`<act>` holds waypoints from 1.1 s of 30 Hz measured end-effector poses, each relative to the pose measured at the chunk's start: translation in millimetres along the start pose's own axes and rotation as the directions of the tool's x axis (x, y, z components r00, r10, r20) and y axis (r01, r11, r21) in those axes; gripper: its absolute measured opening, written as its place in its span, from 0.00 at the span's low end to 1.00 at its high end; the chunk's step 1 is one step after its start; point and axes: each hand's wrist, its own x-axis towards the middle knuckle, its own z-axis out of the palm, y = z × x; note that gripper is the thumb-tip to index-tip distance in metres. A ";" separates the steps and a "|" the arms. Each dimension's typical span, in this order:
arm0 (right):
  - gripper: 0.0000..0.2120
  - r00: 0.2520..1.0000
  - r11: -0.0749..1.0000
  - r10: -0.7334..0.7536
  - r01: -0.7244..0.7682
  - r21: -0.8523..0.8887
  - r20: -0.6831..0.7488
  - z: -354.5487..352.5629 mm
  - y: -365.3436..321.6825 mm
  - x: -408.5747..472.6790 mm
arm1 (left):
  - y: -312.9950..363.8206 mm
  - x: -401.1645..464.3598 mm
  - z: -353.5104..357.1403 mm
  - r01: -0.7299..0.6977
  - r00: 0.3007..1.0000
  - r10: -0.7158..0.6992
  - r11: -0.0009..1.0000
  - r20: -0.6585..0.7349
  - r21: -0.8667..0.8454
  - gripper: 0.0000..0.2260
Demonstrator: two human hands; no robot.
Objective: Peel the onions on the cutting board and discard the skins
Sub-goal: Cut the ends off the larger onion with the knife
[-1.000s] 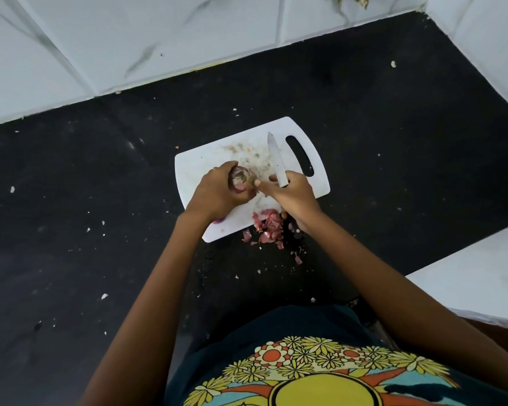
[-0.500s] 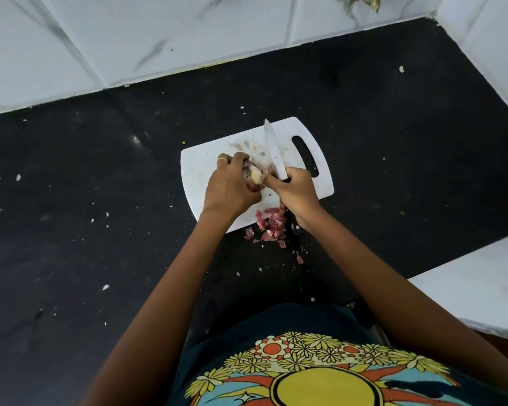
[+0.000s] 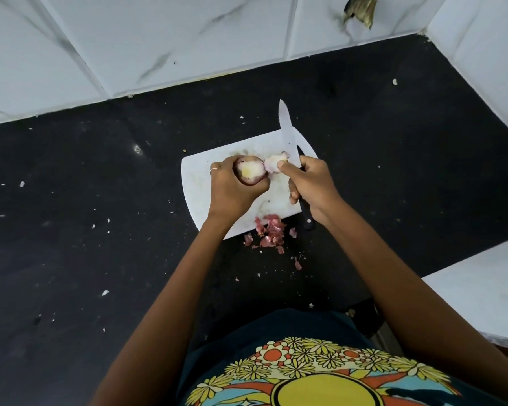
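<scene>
1. Your left hand (image 3: 235, 190) is curled around the onion (image 3: 250, 171) and holds it above the white cutting board (image 3: 194, 183). The cut, pale yellow face looks up toward you, I think so that you can see where the purple skin ends.
2. Your right hand (image 3: 313, 186) grips the knife (image 3: 288, 133) by its black handle, and the blade points away from you, past the far edge of the board. This keeps the sharp edge away from your left fingers while you pull.
3. The thumb of the same right hand pinches a pale piece of skin (image 3: 274, 165) against the blade. The piece lies just beside the onion; I cannot tell if it is fully free or joined by a thin strip.
4. A pile of reddish skins (image 3: 269, 230) sits at the near edge of the board and partly on the black counter (image 3: 100, 200). It seems you drop the skins there to keep the middle of the board free for work.
5. My judgement: this onion is only partly peeled, because purple skin shows around its cut face.
6. The skins are not yet discarded. Small bits lie scattered on the counter, so they will need collecting too.
</scene>
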 end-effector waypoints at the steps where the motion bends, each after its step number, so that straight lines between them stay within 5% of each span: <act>1: 0.10 0.999 0.997 0.041 -0.042 0.066 0.014 -0.2 -1.1 -0.1 | -0.2 0.0 -0.3 0.032 0.999 -0.031 0.997 0.005 -0.064 0.30; 6: 0.06 0.953 0.796 0.250 -0.302 0.524 0.170 -0.3 -6.7 -0.8 | 10.4 -2.3 -6.0 0.281 0.960 -0.241 0.831 0.145 -0.479 0.13; 8: 0.04 0.940 0.742 0.305 -0.337 0.580 0.155 -5.0 -2.4 3.0 | 13.1 -1.2 -12.5 0.364 0.931 -0.303 0.742 0.204 -0.563 0.10; 12: 0.09 0.978 0.979 0.205 -0.204 0.015 -0.050 -17.8 11.8 0.8 | 9.6 2.9 -22.5 0.407 0.913 -0.313 0.709 0.260 -0.576 0.13; 18: 0.10 0.950 0.862 0.229 -0.096 -0.498 0.213 -18.6 28.4 -11.1 | 15.4 -2.1 -21.5 0.385 0.922 -0.306 0.780 0.237 -0.493 0.07; 27: 0.11 0.941 0.842 0.203 -0.027 -0.539 0.269 -19.9 26.9 -10.6 | 20.0 -3.5 -17.0 0.273 0.960 -0.219 0.864 0.172 -0.424 0.08; 33: 0.11 0.993 0.953 -0.065 0.090 -0.288 0.094 -13.2 16.8 -6.1 | 16.3 -0.7 -16.9 0.262 0.959 -0.189 0.876 0.211 -0.406 0.07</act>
